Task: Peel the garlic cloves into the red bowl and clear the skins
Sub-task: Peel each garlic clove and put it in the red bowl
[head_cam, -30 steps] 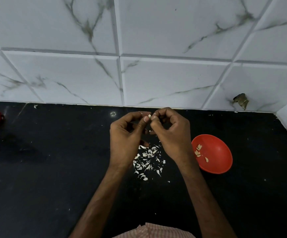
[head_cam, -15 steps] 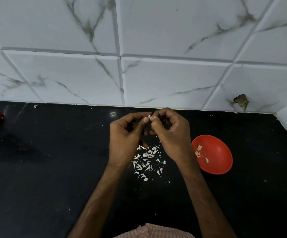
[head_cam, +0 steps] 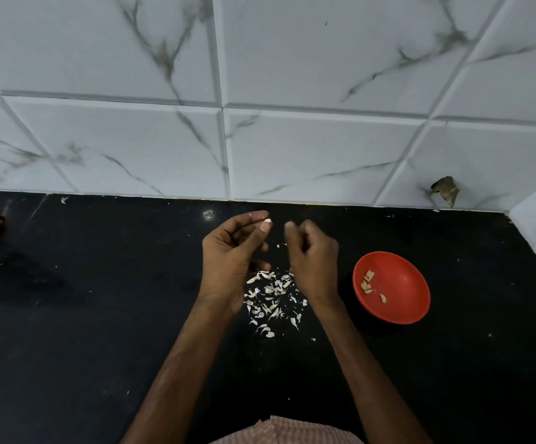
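Peeling step: judged mid-clove, with some skin likely still to come off.
Clove (head_cam: 267, 221): pinched at the fingertips of the left hand (head_cam: 233, 254), grip closed on it between thumb and forefinger; long axis too small to tell.
Right hand (head_cam: 314, 261): just right of the clove and apart from it; grip curled and blurred, so I cannot tell whether it holds a scrap.
Red bowl (head_cam: 407, 293): on the desk (head_cam: 100, 315), right of and nearer than the clove, with the right hand between them; holds a few peeled cloves (head_cam: 368, 281).
Skins (head_cam: 271, 298): scattered on the desk beneath both hands, left of the bowl.
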`<state>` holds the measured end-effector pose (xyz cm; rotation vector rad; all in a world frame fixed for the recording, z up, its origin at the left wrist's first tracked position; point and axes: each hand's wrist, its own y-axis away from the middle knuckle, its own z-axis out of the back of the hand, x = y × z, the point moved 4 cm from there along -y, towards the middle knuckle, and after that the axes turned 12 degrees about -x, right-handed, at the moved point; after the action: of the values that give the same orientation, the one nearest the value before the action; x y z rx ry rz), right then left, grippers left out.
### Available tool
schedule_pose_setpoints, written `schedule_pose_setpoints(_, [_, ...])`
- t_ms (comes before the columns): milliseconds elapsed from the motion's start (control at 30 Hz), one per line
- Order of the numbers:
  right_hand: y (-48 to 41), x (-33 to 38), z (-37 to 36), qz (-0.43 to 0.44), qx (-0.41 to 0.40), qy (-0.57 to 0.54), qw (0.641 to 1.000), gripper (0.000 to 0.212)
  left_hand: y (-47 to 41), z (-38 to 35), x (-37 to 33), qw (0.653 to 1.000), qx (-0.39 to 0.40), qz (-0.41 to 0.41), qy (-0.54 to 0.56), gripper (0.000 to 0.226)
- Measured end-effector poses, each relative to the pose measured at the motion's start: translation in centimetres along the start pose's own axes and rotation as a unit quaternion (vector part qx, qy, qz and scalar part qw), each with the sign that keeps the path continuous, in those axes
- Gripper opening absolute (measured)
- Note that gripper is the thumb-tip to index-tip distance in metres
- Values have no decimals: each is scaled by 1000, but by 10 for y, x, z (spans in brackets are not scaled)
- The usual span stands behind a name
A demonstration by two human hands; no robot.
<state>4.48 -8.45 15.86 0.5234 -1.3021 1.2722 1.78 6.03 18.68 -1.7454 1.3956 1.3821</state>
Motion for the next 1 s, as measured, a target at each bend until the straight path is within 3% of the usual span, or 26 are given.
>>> schedule_pose_setpoints(100, [16, -69, -19, -41, 164, 162, 972, 10, -8, 8, 15, 999, -21, 5, -24, 20])
schedule_pose_setpoints(133, [20, -82, -18, -41, 181, 181, 966, 21, -10, 12, 20, 999, -29, 2, -38, 18])
schedule_pose_setpoints(200, [21, -87, -7, -29, 137, 165, 976, 29, -15, 21, 30, 996, -48, -8, -68, 15])
schedule_pose_setpoints(333, [10, -62, 13, 36, -13, 78, 996, 21, -21, 31, 50, 991, -74, -27, -110, 9])
schedule_pose_setpoints(400, [9, -66, 11, 39, 23, 94, 995, 24, -20, 29, 60, 986, -71, -42, -143, 5])
schedule_pose_setpoints(433, [13, -73, 7, 35, 101, 154, 982, 33, -19, 28, 65, 984, -71, -51, -155, 5])
schedule_pose_setpoints(500, [23, -87, 4, -11, 215, 213, 953, 42, -18, 25, 76, 982, -64, -67, -164, 8])
schedule_pose_setpoints(600, [25, -86, 21, -199, 127, -1, 972, 30, -13, 10, 86, 973, -23, -108, -201, 8])
schedule_pose_setpoints(633, [25, -86, 23, -279, 93, -87, 952, 24, -11, 3, 90, 967, -11, -126, -221, 8])
schedule_pose_setpoints(700, [26, -88, 23, -416, 75, -255, 870, 27, -4, -18, 96, 953, 24, -162, -256, 11])
schedule_pose_setpoints(800, [26, -86, 32, -508, 38, -438, 741, 46, 7, -57, 110, 911, 99, -235, -324, 24])
schedule_pose_setpoints(867, [22, -93, 47, -507, -8, -483, 714, 46, 12, -82, 124, 894, 122, -245, -355, 31])
schedule_pose_setpoints(1000, [13, -117, 85, -524, -107, -489, 689, 38, 10, -121, 157, 891, 151, -209, -373, 13])
